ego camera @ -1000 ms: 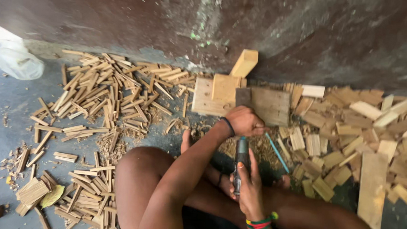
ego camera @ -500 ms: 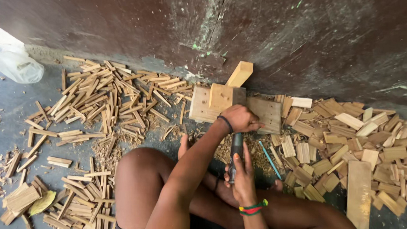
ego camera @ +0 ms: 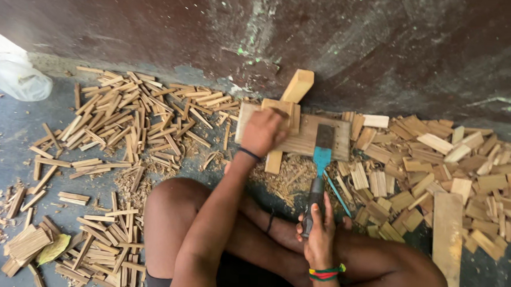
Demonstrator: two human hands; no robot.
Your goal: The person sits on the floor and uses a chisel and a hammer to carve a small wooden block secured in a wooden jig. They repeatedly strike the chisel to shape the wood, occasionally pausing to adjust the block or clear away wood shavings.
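On the floor by the wall: wood is being split by a seated person, legs crossed, seen from above.
Left hand (ego camera: 263, 131): it is being closed over a small wood piece (ego camera: 285, 113), which is being pressed onto the block (ego camera: 302, 141); the fingers are together and clamped on that piece.
Right hand (ego camera: 320, 234): it is being wrapped around the dark handle of the cleaver (ego camera: 319, 164); the grip is closed tight on the handle.
Cleaver: its broad blade is being rested flat on the block, just right of the held piece, with the handle pointing near, toward the person.
Block: it is lying at the foot of the wall (ego camera: 273, 34), far from the knees, with a pale stick (ego camera: 298, 85) leaning from it against the wall.
Done, as judged: many thin sticks (ego camera: 116, 124) are lying heaped to the left, and a further scatter is lying near left by the knee; these look already split.
Left to do, as judged: chunkier offcuts (ego camera: 441, 165) are being kept in a pile to the right, seemingly unsplit, so the work appears roughly midway.
Other things: a long plank (ego camera: 447, 235) is lying near right, a clear bag (ego camera: 19, 78) is sitting far left, and shavings are lying under the block.
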